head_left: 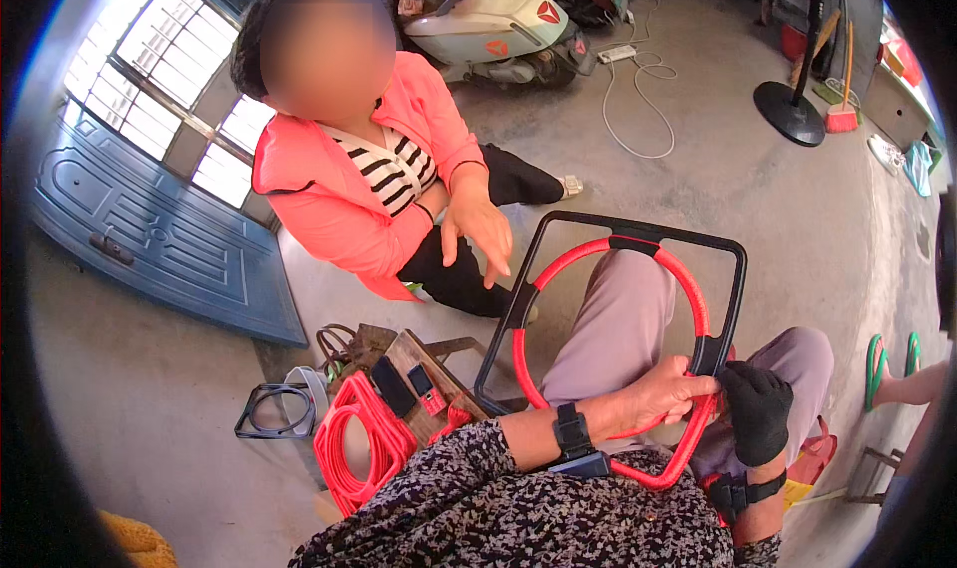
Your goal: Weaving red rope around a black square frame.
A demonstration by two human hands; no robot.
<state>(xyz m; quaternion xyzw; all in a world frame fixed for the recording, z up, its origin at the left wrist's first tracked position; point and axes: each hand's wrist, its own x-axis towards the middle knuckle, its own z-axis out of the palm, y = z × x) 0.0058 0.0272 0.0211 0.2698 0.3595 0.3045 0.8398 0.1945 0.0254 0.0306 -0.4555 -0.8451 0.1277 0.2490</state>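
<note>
A black square frame with a round inner ring rests tilted over my lap. Red cord wraps most of the ring and the frame's near side, while black patches show where ring and frame meet. My left hand, bare, pinches at the red-wrapped part by the frame's right side. Close beside it my right hand, in a black glove, is closed on the frame's edge; its fingertips are partly hidden. Both wrists carry black strapped devices.
A person in a coral jacket stands ahead on the left, one hand held out near the frame. At my left, a wooden bench holds phones, with a red cord coil beside it. A bare frame lies on the floor.
</note>
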